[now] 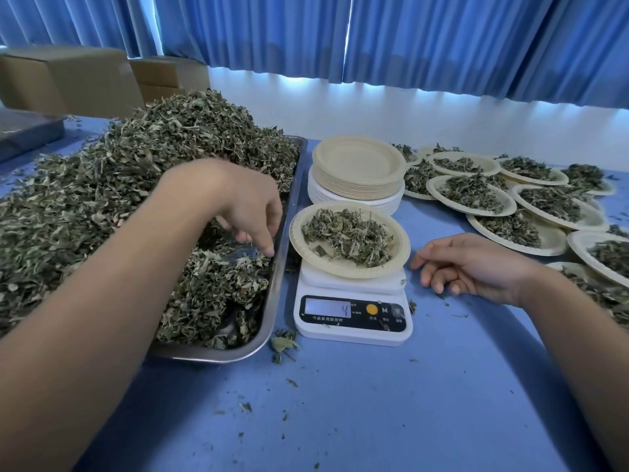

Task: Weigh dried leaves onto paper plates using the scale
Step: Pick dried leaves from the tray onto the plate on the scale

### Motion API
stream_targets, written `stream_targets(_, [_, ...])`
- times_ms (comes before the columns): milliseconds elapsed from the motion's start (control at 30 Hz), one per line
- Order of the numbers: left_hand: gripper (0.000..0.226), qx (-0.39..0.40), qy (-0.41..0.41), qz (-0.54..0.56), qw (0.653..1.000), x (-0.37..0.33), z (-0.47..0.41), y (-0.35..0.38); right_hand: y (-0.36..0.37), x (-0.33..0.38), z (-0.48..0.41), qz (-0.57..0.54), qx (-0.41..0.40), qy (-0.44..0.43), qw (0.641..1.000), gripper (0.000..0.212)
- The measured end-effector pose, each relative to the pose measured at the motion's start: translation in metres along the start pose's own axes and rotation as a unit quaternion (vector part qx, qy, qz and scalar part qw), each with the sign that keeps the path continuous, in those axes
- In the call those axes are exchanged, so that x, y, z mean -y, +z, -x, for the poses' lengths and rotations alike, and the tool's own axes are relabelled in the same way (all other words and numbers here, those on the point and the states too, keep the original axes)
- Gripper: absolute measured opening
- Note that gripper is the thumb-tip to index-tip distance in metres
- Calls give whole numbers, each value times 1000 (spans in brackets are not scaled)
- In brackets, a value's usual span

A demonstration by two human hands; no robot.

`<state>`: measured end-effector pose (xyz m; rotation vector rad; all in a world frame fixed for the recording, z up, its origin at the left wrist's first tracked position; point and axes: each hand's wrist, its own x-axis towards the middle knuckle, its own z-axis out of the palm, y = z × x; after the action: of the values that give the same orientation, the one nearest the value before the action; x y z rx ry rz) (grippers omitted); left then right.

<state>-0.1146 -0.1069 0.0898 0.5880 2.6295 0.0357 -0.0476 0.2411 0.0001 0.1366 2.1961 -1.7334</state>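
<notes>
Two cardboard boxes [68, 80] sit back left, behind a big heap of dried leaves [112, 178] that overflows a metal tray [204, 354] onto the blue table [374, 403]. left hand [248, 212] is over the tray's right side, fingers pointing down into the leaves, index tip touching them; can't tell if it's pinching any. just right of the tray: white scale [354, 315] with one paper plate [401, 253] on its platform, small pile of leaves on that plate, display reads 4. stack of empty plates [357, 161] right behind the scale. right hand [476, 267] rests on the table just right of the scale, not touching it, fingers loosely curled, holding nothing. far right: filled plates [551, 243], overlapping each other, each with a leaf portion. loose leaf crumbs scattered on the table near the scale and tray
</notes>
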Motion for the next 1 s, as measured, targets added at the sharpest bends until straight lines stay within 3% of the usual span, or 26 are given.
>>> stream_targets(167, [12,39,-33,-2,999,-11,-8,13,0,1,0,-3,-1,2,1000,29])
stream_targets(300, [6,42,-9,0,999,-15,7,9,0,0,0,0,-2,4,1000,29])
stream_targets(467, [22,33,61,-59,996,-11,35,33,-2,-2,-2,10,-8,0,1000,28])
stream_targets(667, [27,-106,163,-34,980,17,38,75,8,-10,-15,193,-179,-147,953,27])
stream_targets(867, [5,-157,154,-54,974,24,8,72,13,-15,-16,238,-216,-187,928,27])
stream_targets(1000, [5,-237,123,-57,962,27,-21,52,14,-15,-17,249,-226,-191,922,29])
